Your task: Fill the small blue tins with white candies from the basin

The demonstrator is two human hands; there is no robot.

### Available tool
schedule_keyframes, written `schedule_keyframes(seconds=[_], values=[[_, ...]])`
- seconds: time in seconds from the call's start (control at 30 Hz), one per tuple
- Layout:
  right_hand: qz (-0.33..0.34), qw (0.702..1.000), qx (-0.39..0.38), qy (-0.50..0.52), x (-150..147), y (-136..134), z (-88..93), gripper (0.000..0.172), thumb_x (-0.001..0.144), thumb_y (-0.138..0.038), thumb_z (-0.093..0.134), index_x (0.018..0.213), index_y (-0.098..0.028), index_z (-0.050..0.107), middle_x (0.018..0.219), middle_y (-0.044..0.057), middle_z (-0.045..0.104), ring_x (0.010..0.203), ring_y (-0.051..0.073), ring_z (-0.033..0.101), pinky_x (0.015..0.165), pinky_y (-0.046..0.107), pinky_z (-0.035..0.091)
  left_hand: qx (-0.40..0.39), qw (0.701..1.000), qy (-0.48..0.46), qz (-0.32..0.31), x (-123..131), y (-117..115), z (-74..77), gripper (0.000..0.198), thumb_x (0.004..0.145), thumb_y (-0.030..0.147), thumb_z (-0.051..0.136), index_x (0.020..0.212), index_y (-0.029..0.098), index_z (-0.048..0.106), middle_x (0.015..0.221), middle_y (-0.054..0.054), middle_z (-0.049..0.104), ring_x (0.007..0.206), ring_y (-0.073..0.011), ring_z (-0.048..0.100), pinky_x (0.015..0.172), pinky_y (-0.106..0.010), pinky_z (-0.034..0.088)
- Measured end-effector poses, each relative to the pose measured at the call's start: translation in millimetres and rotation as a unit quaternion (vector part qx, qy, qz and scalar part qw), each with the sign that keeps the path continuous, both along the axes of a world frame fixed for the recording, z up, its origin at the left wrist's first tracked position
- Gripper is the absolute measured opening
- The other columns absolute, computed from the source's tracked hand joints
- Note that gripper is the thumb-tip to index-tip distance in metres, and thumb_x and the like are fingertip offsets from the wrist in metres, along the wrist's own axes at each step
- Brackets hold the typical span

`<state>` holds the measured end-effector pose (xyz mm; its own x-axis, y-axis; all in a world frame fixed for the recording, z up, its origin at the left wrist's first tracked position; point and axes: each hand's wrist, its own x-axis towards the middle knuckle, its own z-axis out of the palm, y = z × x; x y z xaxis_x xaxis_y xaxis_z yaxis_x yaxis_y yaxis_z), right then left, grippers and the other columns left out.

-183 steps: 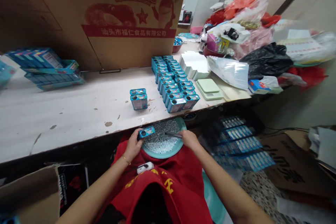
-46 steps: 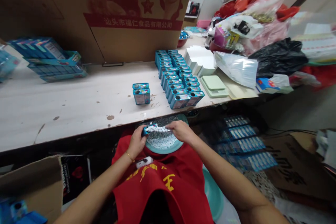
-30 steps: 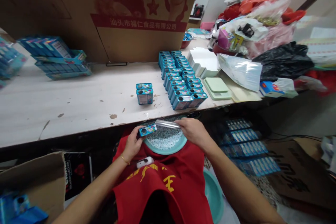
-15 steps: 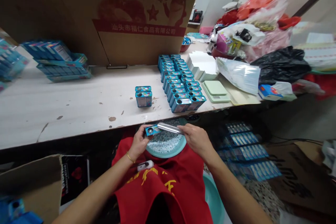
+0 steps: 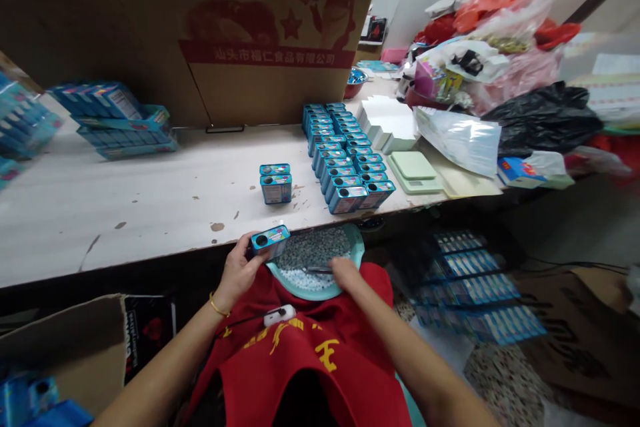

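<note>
My left hand point(image 5: 240, 270) grips a small blue tin point(image 5: 271, 240) with a dark round opening in its top, just beyond the table's front edge. My right hand point(image 5: 346, 273) is closed round a slim metal scoop point(image 5: 318, 270), whose far end lies among the small pale pellets point(image 5: 306, 279) in a teal basin point(image 5: 358, 247) on my lap. Pellets hide part of the scoop. On the table point(image 5: 165, 207) ahead, two similar tins point(image 5: 276, 188) stand one behind the other. Rows of more tins point(image 5: 344, 177) stand to their right.
A large cardboard box point(image 5: 270, 93) stands at the table's back. At left are stacked display trays of blue packs point(image 5: 125, 123). To the right lie a kitchen scale point(image 5: 414, 170), white card stacks point(image 5: 387, 121) and plastic bags point(image 5: 545, 120). An open carton point(image 5: 85, 360) sits lower left.
My right hand has lowered the scoop from the tin's top into the pellets. My left hand has moved left with the tin, which is now more upright.
</note>
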<state>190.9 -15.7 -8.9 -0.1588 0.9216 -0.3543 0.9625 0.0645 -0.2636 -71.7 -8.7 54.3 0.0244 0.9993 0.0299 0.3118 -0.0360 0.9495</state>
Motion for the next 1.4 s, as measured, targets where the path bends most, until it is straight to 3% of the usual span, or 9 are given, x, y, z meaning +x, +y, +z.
schedule_keyframes(seconds=[0.13, 0.27, 0.5, 0.67, 0.87, 1.0, 1.13, 1.3, 1.4], values=[[-0.015, 0.999, -0.027, 0.031, -30.4, 6.6, -34.0, 0.031, 0.075, -0.004, 0.044, 0.089, -0.016, 0.069, 0.083, 0.009, 0.067, 0.080, 0.014, 0.060, 0.063, 0.020, 0.037, -0.012, 1.000, 0.015, -0.001, -4.7, -9.5, -7.4, 0.041, 0.067, 0.032, 0.059, 0.104, 0.017, 0.051, 0.098, -0.004, 0.061, 0.088, -0.0185, 0.058, 0.083, -0.033, 0.045], [-0.024, 0.994, -0.039, 0.102, -8.3, 9.6, -27.8, 0.031, 0.075, -0.007, 0.042, 0.090, -0.013, 0.068, 0.085, 0.008, 0.067, 0.081, 0.014, 0.058, 0.064, 0.019, 0.035, -0.015, 0.997, 0.070, 0.007, -16.6, -16.6, -15.0, 0.040, 0.069, 0.034, 0.058, 0.105, 0.018, 0.050, 0.099, -0.005, 0.060, 0.090, -0.0188, 0.057, 0.084, -0.034, 0.044], [0.021, 0.991, -0.032, 0.130, 34.7, 7.9, 52.7, 0.033, 0.074, -0.013, 0.042, 0.092, -0.022, 0.068, 0.082, 0.002, 0.067, 0.077, 0.014, 0.057, 0.063, 0.019, 0.037, 0.008, 0.989, 0.142, -0.049, -2.5, -15.3, -31.2, 0.035, 0.073, 0.025, 0.051, 0.108, 0.020, 0.050, 0.106, -0.005, 0.058, 0.097, -0.0194, 0.054, 0.089, -0.036, 0.041], [0.097, 0.994, 0.049, 0.021, -0.9, 1.2, 117.4, 0.039, 0.077, -0.012, 0.036, 0.101, -0.028, 0.062, 0.087, 0.002, 0.063, 0.081, 0.013, 0.056, 0.066, 0.020, 0.037, 0.051, 0.984, 0.154, -0.076, 21.1, -6.6, -44.0, 0.039, 0.069, 0.012, 0.047, 0.107, 0.019, 0.050, 0.109, -0.007, 0.057, 0.103, -0.0198, 0.052, 0.094, -0.038, 0.038], [0.134, 0.985, 0.085, -0.070, -30.8, -4.2, 147.8, 0.036, 0.080, -0.012, 0.035, 0.104, -0.023, 0.060, 0.087, 0.006, 0.060, 0.080, 0.014, 0.055, 0.064, 0.021, 0.038, 0.064, 0.984, 0.147, -0.075, 26.4, -9.1, -31.6, 0.041, 0.068, 0.008, 0.045, 0.108, 0.017, 0.049, 0.111, -0.007, 0.056, 0.105, -0.0199, 0.050, 0.095, -0.037, 0.038], [0.076, 0.983, 0.157, 0.051, -3.5, -7.1, 148.1, 0.038, 0.082, -0.015, 0.034, 0.111, -0.024, 0.057, 0.086, 0.005, 0.060, 0.078, 0.012, 0.056, 0.065, 0.019, 0.040, 0.064, 0.989, 0.113, -0.064, 17.4, 2.8, 1.5, 0.039, 0.071, 0.013, 0.047, 0.109, 0.020, 0.048, 0.106, -0.006, 0.056, 0.099, -0.0195, 0.053, 0.090, -0.036, 0.040], [0.002, 0.964, 0.209, 0.167, 25.4, -11.3, 132.1, 0.037, 0.085, -0.021, 0.031, 0.105, -0.020, 0.061, 0.078, 0.005, 0.060, 0.072, 0.013, 0.056, 0.064, 0.022, 0.042, 0.111, 0.992, 0.053, -0.028, 11.4, 44.9, 20.5, 0.037, 0.072, 0.021, 0.052, 0.109, 0.020, 0.048, 0.106, -0.006, 0.052, 0.098, -0.0185, 0.052, 0.086, -0.033, 0.043], [-0.021, 0.959, 0.173, 0.224, 36.1, -18.3, 106.4, 0.035, 0.085, -0.025, 0.033, 0.101, -0.022, 0.064, 0.077, 0.005, 0.062, 0.072, 0.014, 0.057, 0.064, 0.023, 0.044, 0.124, 0.991, 0.046, 0.020, 9.3, 89.9, -3.6, 0.046, 0.068, 0.027, 0.059, 0.110, 0.018, 0.045, 0.107, -0.007, 0.049, 0.101, -0.0198, 0.050, 0.088, -0.036, 0.043], [-0.033, 0.955, 0.158, 0.249, 39.0, -22.3, 95.9, 0.035, 0.086, -0.028, 0.033, 0.101, -0.022, 0.064, 0.077, 0.005, 0.063, 0.074, 0.015, 0.058, 0.065, 0.024, 0.045, 0.132, 0.986, 0.085, 0.065, 7.2, 98.1, -14.8, 0.074, 0.062, 0.034, 0.065, 0.125, 0.018, 0.029, 0.123, -0.013, 0.038, 0.112, -0.0249, 0.044, 0.092, -0.042, 0.039]])
